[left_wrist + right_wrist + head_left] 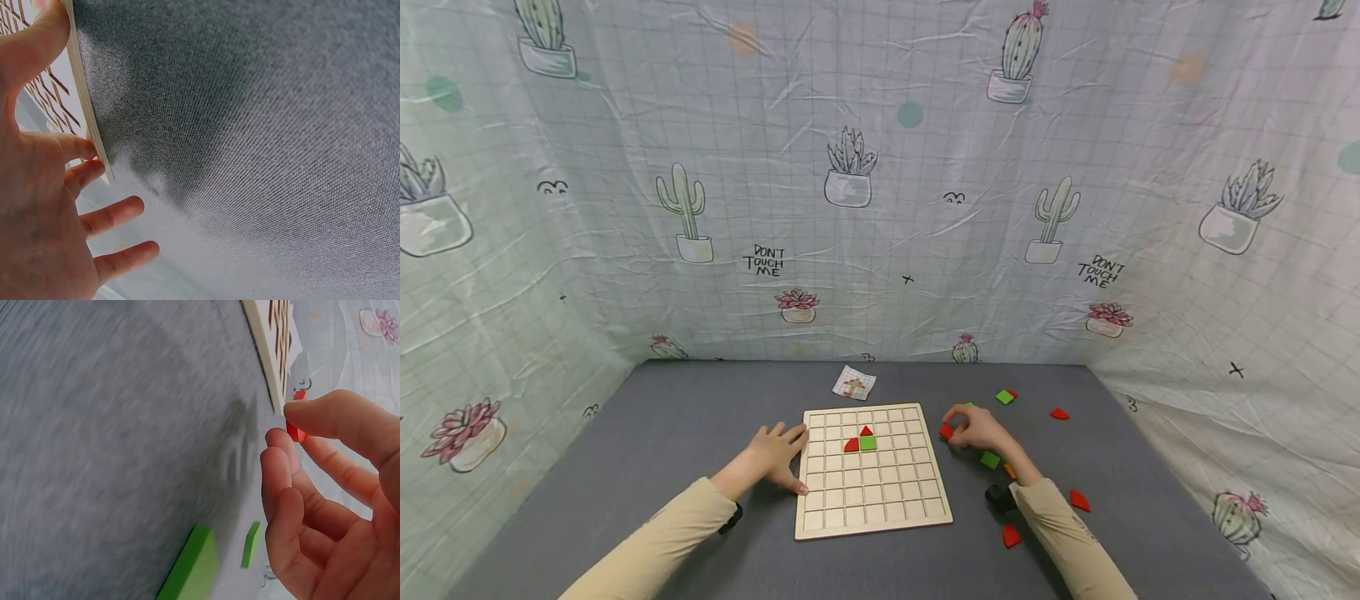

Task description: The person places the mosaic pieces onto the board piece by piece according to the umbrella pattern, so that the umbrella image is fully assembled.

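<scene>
A square wooden grid board (832, 501) lies on the grey table. Set in its cells are a green square (868, 444), a red triangle (867, 432) above it and a red quarter-round piece (852, 446) to its left. My left hand (771, 456) rests spread along the board's left edge, thumb and fingertips touching the rim. Just past the board's right edge, my right hand (983, 431) pinches a small red piece (295, 430) between thumb and index finger. Its full outline is partly covered by the thumb. The other fingers curl loosely below.
A small printed card (854, 383) lies behind the board. Around the right arm are scattered green squares (990, 460), red pieces (1079, 500) and an orange piece (1010, 472). Another red piece (1011, 536) sits near the right wrist. A cactus-printed sheet (880, 317) closes off the back and sides.
</scene>
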Tool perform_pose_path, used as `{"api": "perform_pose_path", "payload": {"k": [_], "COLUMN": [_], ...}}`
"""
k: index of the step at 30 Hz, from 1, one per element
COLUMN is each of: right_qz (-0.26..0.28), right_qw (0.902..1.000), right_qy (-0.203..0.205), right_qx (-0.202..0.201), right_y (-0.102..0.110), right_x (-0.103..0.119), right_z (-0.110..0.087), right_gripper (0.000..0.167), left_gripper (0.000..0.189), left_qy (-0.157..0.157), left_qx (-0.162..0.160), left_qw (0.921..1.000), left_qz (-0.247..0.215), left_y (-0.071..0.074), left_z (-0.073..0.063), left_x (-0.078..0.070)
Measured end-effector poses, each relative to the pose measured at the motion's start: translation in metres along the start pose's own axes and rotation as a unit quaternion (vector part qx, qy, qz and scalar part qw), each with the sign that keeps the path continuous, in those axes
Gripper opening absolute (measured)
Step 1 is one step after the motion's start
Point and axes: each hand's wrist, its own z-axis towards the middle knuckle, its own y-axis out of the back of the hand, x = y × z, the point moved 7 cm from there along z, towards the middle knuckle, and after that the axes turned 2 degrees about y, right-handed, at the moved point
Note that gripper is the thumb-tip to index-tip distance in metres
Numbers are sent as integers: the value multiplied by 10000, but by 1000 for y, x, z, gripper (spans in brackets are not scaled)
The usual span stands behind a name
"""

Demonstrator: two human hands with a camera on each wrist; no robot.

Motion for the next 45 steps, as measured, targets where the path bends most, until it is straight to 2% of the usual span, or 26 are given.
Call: {"api": "perform_pose_path", "payload": {"k": [11, 22, 28, 33, 45], "right_qz": [394, 251, 18, 113, -92], "right_qw": [9965, 9938, 9939, 9933, 9913], "right_qy": [538, 706, 618, 510, 575], "right_qx": [495, 820, 908, 1026, 1181], "right_y": [-15, -39, -50, -58, -71], "right_x": [25, 46, 53, 60, 74], "right_z": [6, 19, 29, 33, 43], "right_gripper": [32, 35, 33, 34, 32], "left_gripper": [97, 96, 96, 96, 97], "left_qy": [17, 57, 39, 34, 34], "left_qx": [17, -19, -17, 6, 7], "left_qw": [10000, 10000, 9999, 9998, 9997], "left_qz": [45, 69, 106, 178, 252], "left_y": [0, 2, 2, -2, 0], "left_z": [1, -1, 0, 2, 2], "left_x": [-1, -1, -1, 0, 0]}}
